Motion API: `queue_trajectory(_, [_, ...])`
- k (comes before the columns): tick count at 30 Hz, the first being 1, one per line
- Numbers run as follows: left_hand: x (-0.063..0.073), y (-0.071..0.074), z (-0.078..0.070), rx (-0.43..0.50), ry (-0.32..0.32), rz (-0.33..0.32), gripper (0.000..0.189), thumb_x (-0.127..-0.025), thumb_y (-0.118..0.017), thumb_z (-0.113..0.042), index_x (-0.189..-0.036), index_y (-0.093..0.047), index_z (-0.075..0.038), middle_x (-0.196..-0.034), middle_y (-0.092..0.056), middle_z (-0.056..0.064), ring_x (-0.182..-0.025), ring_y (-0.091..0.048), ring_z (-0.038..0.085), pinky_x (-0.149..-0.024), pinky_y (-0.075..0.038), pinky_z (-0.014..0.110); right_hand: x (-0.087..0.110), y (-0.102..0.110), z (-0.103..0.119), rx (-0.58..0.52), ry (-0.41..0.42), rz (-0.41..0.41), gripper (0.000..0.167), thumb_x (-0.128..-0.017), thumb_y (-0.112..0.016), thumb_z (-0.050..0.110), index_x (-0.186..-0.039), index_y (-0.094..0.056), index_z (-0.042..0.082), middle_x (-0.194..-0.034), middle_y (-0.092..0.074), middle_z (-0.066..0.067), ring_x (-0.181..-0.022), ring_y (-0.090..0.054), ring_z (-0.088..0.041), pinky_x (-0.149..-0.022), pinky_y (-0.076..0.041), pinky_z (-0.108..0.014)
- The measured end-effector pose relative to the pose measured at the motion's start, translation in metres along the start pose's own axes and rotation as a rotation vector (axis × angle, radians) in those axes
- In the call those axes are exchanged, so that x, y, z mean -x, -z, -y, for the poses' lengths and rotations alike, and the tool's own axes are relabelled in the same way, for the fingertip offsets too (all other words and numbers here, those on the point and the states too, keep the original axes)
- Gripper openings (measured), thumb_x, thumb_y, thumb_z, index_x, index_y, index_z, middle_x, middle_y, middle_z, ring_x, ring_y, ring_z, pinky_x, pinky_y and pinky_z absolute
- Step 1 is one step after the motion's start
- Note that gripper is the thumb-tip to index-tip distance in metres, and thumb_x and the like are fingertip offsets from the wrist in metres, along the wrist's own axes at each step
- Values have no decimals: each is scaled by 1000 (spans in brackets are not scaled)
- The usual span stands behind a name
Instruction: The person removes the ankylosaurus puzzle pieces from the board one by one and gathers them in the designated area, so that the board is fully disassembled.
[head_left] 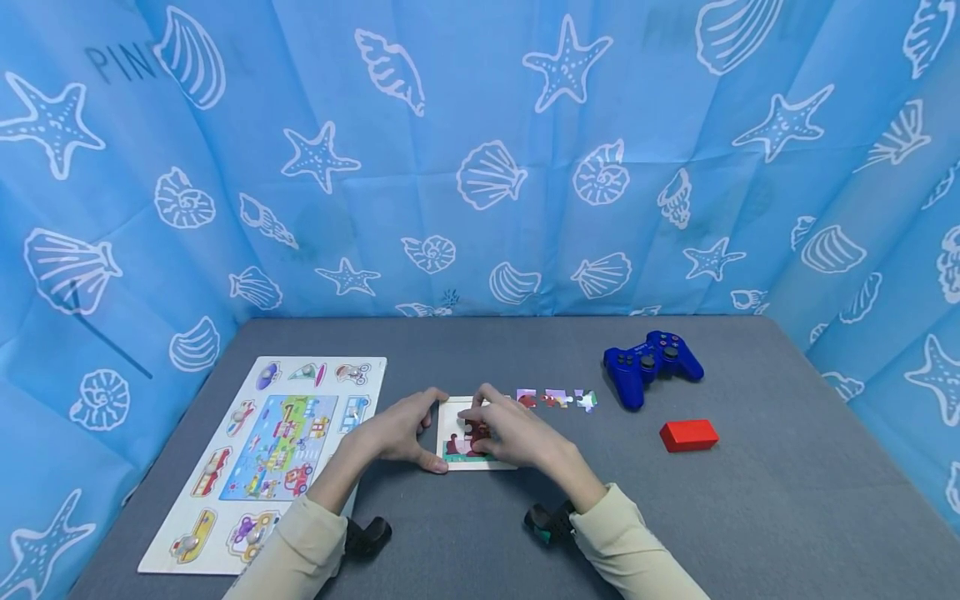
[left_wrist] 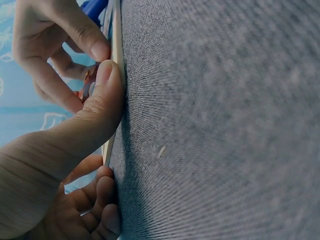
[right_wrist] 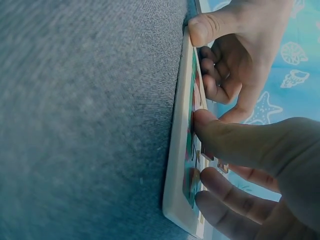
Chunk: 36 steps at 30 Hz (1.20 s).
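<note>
A small jigsaw tray (head_left: 480, 467) with a pale wooden rim lies on the table, with brown, pink and green pieces in it. My left hand (head_left: 405, 429) grips its left side, thumb at the near corner and index finger at the far one; in the right wrist view the left thumb (right_wrist: 200, 31) presses on the rim. Over the tray, my right hand (head_left: 517, 429) pinches a jigsaw piece (right_wrist: 206, 154) between thumb and fingers, mostly hidden by them. Other right fingertips (right_wrist: 205, 200) touch the tray's picture. Several loose jigsaw pieces (head_left: 556, 398) lie just beyond the right hand.
On the left lies a large knobbed puzzle board (head_left: 247, 379) with vehicle pictures, partly under the left forearm. To the right are a blue game controller (head_left: 652, 363) and a red block (head_left: 688, 436). A blue shell-patterned curtain (head_left: 480, 208) hangs behind the grey table (head_left: 450, 533).
</note>
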<state>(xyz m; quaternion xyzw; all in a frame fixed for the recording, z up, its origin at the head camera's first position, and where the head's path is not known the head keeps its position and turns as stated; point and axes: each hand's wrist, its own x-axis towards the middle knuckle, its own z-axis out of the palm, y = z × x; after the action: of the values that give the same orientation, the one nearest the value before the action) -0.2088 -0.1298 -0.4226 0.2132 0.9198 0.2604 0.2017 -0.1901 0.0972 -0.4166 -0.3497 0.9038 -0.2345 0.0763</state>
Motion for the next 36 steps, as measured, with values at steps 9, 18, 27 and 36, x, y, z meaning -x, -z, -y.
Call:
queue_trajectory(9, [0, -1, 0, -2, -1, -6, 94, -72, -94, -35, -148, -44, -9, -100, -52, 5, -86, -47, 18, -74, -39, 34, -1, 1, 1, -52, -17, 13, 43, -92, -74, 3, -134, -65, 0, -117, -57, -9, -83, -49, -13, -71, -44, -24])
queue_trajectory(18, [0, -1, -1, 1, 1, -7, 95, -72, -95, -35, -148, -44, -9, -100, -51, 5, -86, -47, 18, -74, -39, 34, -1, 1, 2, -88, -46, 33, 39, -94, -64, -8, -132, -67, 0, -117, -55, -8, -83, -49, -14, -68, -42, -21])
queue_trajectory(27, [1, -1, -1, 2, 0, -5, 95, -72, -94, -35, -148, -43, -9, -100, -51, 5, -87, -47, 18, -74, -39, 34, 0, 0, 2, -22, -28, 25, 36, -96, -63, -6, -130, -69, 4, -117, -57, -8, -83, -49, -13, -70, -43, -22])
queue_trajectory(36, [1, -1, 0, 17, -1, -4, 94, -72, -95, -34, -147, -44, -9, -99, -51, 5, -86, -47, 18, -73, -38, 35, 0, 0, 1, 2, -14, -14, 35, -96, -65, -4, -130, -69, 3, -119, -58, -9, -88, -53, -14, -77, -49, -27])
